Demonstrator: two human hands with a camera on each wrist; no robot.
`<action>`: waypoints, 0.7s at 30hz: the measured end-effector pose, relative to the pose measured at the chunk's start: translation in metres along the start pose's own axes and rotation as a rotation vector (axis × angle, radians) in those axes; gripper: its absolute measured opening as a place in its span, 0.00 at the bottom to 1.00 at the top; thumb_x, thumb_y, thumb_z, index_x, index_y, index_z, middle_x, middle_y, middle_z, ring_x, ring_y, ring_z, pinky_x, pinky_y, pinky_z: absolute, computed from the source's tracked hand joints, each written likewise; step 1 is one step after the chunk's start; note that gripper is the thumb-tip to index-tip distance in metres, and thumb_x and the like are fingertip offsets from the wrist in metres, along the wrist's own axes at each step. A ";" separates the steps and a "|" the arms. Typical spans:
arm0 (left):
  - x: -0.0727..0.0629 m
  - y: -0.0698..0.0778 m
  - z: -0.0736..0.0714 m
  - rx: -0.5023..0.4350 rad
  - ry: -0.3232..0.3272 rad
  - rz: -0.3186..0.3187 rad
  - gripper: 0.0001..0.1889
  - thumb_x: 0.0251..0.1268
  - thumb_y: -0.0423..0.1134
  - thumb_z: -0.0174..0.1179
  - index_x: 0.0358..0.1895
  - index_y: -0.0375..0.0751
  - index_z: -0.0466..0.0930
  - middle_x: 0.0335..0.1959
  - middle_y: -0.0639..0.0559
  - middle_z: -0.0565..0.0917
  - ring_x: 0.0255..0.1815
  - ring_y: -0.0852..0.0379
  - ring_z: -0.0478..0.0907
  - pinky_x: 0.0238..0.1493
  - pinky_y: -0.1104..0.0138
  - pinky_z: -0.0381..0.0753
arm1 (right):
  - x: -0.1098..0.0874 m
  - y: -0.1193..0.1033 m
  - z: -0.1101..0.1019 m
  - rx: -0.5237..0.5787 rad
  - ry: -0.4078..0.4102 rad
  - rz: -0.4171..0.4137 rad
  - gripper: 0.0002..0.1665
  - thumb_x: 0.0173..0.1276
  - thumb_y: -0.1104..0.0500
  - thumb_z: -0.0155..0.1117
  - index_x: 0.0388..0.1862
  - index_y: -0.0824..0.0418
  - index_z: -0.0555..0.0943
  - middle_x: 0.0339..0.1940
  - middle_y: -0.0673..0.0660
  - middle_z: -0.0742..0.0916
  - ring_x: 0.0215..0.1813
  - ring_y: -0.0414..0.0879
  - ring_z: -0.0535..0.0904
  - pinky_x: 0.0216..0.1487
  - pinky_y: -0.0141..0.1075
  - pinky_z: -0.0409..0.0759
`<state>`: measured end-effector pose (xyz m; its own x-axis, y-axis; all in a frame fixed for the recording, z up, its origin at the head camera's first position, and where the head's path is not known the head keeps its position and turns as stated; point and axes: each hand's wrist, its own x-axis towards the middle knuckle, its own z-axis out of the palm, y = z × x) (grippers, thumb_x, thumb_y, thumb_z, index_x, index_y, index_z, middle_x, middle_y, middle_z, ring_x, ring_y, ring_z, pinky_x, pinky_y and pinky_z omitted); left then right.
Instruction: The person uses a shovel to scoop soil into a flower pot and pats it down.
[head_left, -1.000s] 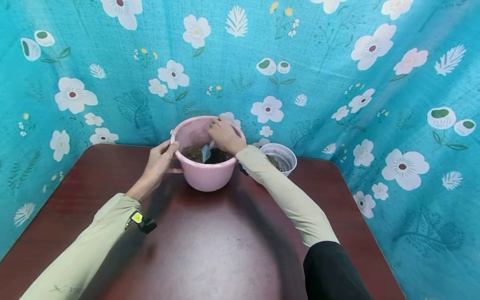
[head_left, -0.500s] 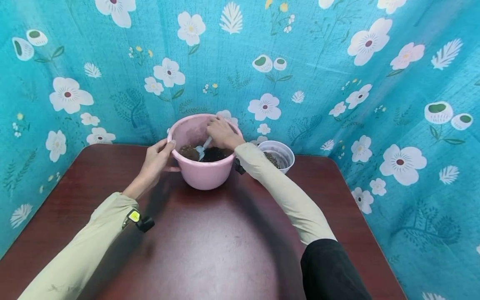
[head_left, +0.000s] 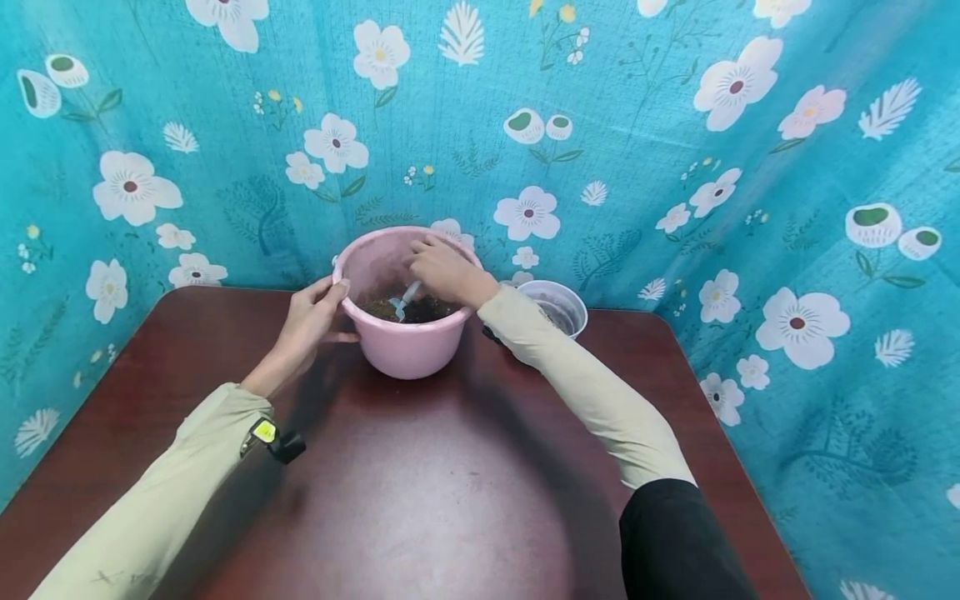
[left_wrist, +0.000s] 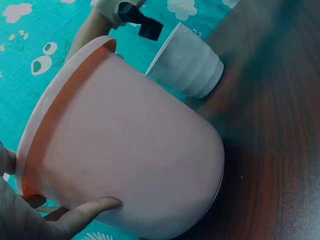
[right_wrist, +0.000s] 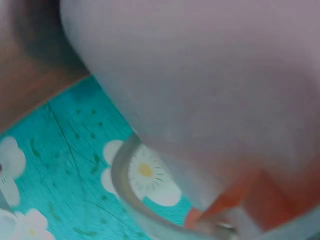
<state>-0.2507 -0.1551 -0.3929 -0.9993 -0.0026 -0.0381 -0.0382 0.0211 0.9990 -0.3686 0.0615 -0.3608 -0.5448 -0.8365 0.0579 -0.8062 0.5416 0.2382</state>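
From my head view, I see the pink bucket [head_left: 408, 352] standing upright near the far edge of the dark red table [head_left: 420, 467], before a blue floral curtain [head_left: 637, 125]. My left hand [head_left: 309, 318] grips its rim from the left, thumb at the lip. My right hand [head_left: 447, 273] reaches inside over the rim, grasping the small trowel [head_left: 410, 293] by its handle, the pale blue blade touching the dark soil [head_left: 435, 310]. The white pot [head_left: 572, 304] stands to the right, partly behind my right sleeve [head_left: 577, 387]. On the left wrist feed, one finger [left_wrist: 95, 207] lies against the bucket's outer wall, with the pot beyond it. On my right wrist feed, that wall fills much of the blurred view; I cannot tell the right fingers' state there.
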 end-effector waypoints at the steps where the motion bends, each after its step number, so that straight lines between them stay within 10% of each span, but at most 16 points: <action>1: 0.000 0.001 -0.001 0.004 -0.004 -0.004 0.32 0.83 0.48 0.50 0.81 0.36 0.61 0.70 0.31 0.67 0.49 0.59 0.80 0.42 0.54 0.95 | 0.001 -0.003 -0.002 -0.039 -0.001 -0.011 0.17 0.66 0.47 0.74 0.39 0.61 0.90 0.42 0.55 0.88 0.48 0.53 0.74 0.60 0.45 0.73; 9: 0.000 0.000 -0.001 0.010 -0.021 -0.020 0.31 0.84 0.48 0.48 0.82 0.37 0.60 0.72 0.30 0.67 0.59 0.48 0.78 0.45 0.51 0.94 | 0.003 -0.017 -0.002 -0.193 -0.057 -0.034 0.11 0.77 0.62 0.62 0.49 0.57 0.91 0.56 0.53 0.88 0.60 0.51 0.78 0.64 0.44 0.77; 21: 0.002 0.000 -0.002 -0.014 -0.011 -0.009 0.32 0.83 0.48 0.49 0.81 0.36 0.61 0.72 0.33 0.67 0.56 0.52 0.77 0.43 0.52 0.94 | -0.018 0.006 -0.007 0.148 0.079 -0.006 0.12 0.68 0.57 0.76 0.48 0.59 0.91 0.46 0.59 0.85 0.54 0.54 0.76 0.66 0.50 0.73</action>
<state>-0.2526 -0.1575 -0.3932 -0.9988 0.0083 -0.0477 -0.0477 0.0076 0.9988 -0.3616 0.0789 -0.3532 -0.5249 -0.8406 0.1338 -0.8378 0.5380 0.0932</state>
